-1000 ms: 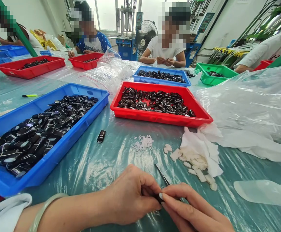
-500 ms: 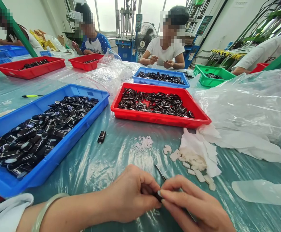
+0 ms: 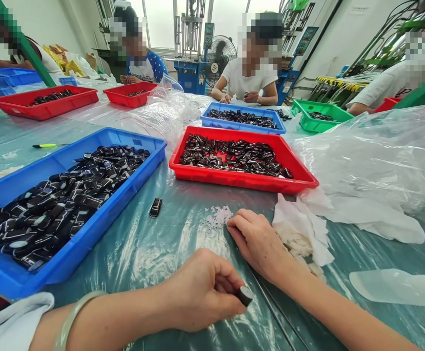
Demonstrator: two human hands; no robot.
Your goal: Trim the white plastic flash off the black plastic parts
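Note:
My left hand [image 3: 208, 291] is closed around a small black piece [image 3: 244, 296], whose pale oval end sticks out past the thumb and forefinger. My right hand [image 3: 258, 241] reaches forward, fingertips pinched together at the edge of a small pile of white flakes [image 3: 217, 216]; anything between them is hidden. Two thin dark metal rods, perhaps tweezers [image 3: 271, 302], run from under the right hand toward the lower edge; whether the hand grips them is unclear. One loose black piece [image 3: 155, 207] lies on the table, left of the flakes.
A blue tray [image 3: 139, 183] of black pieces stands left, and a red tray [image 3: 241, 181] of similar parts ahead. A white cloth [image 3: 303, 219] with cream scraps lies beside my right hand. Clear plastic sheeting [image 3: 373, 156] is bunched at right. Several co-workers sit around the table.
My right hand has left the black piece and moved forward to the white flakes. The left hand stays nearly in place, still holding the piece, whose pale end now shows.

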